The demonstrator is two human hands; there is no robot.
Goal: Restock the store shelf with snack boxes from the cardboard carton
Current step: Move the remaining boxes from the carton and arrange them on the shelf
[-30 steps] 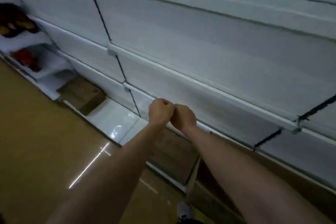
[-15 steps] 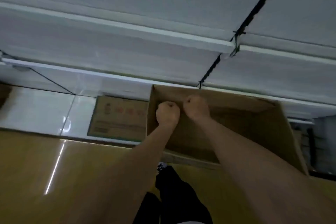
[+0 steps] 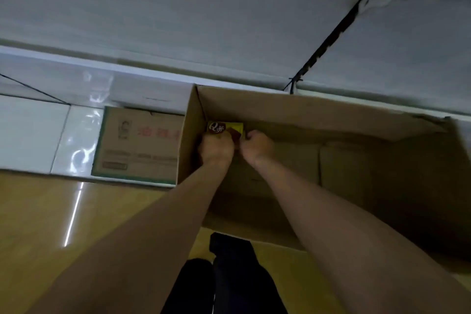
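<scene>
A large open cardboard carton stands on the floor against the white store shelf. In its far left corner lies a yellow and brown snack box. Both my arms reach down into the carton. My left hand is closed on the near left part of the snack box. My right hand is closed at the box's right end, touching it. The rest of the carton's inside is dark and looks bare.
A closed brown carton with red print sits on the white bottom shelf to the left of the open one. The floor is glossy yellow-brown. My dark trouser legs show at the bottom.
The view has swung down from the shelf fronts into the carton. My two fists have gone from the carton's rim down to the corner and closed on the snack box.
</scene>
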